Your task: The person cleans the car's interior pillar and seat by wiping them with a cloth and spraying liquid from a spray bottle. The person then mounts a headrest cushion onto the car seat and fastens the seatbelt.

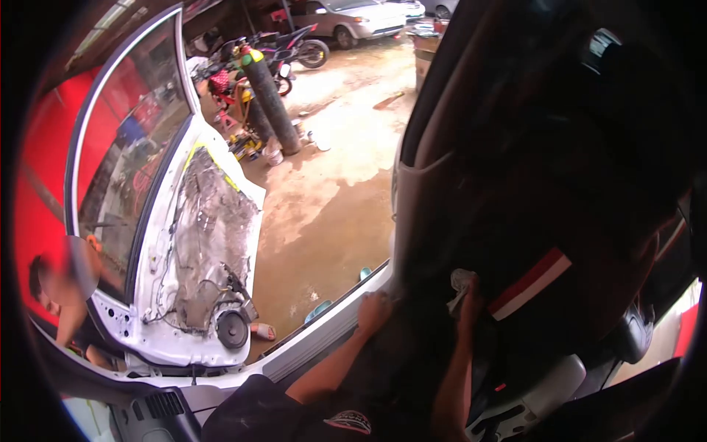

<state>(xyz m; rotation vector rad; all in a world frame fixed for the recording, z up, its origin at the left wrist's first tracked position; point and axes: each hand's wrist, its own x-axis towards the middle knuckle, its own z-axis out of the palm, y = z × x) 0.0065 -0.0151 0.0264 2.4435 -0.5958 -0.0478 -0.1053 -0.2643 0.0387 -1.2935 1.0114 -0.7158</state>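
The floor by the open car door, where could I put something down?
Widest is the brown floor between the open door and the sill. Paler floor is bare too, right of the motorbikes, in front of the silver car. It's crowded around the gas cylinder and tub, while blue-green slippers lie by the sill.

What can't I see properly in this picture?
All in the head view:
- What the crumpled pale thing is: blurred, partly behind the right hand.
- Whether the left hand holds anything: curled fingers, blur.
- The shirt logo's words: too small and blurred.
- The silver car's roof: cut by the top edge.
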